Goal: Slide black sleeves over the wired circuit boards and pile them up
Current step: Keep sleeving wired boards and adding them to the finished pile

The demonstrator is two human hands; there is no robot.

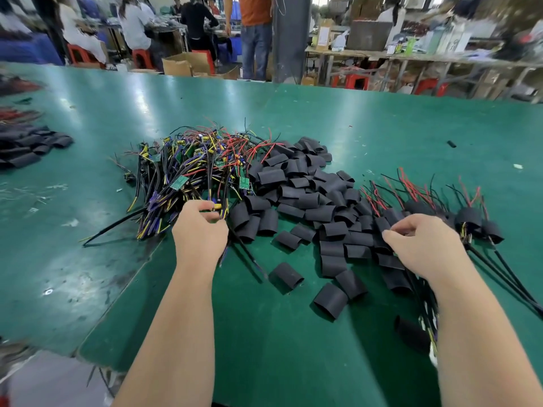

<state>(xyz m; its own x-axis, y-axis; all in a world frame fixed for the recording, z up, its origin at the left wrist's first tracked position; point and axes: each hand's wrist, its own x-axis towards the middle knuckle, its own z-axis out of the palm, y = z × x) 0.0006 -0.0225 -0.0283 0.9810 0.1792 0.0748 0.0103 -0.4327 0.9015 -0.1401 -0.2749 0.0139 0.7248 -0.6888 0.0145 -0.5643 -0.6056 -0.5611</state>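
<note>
Now, at the far left of the green worktop [293, 113], a side heap [29, 145] of black tubes lies out of our reach, well apart from the job. Nearer the middle sits the tangle of boards [191, 160]: small green circuit boards trailing yellow, blue, red and black wires, piled loose so we can pull one free. Our left hand [202, 230] works at the near edge of that tangle, fingers curled and pinching a board [217, 206] by its end with the yellow part, wires hanging below. We judge it is being drawn out for covering. Just right of it spread the sleeves [302, 186], short flattened black tubes, matte and open-ended, close enough for either hand. Our right hand [423, 248] rests on their right edge with its fingers bent down among them; we cannot tell whether it has one. Beyond it lies the done pile [470, 218], sleeved boards with red and black leads sticking out.
</note>
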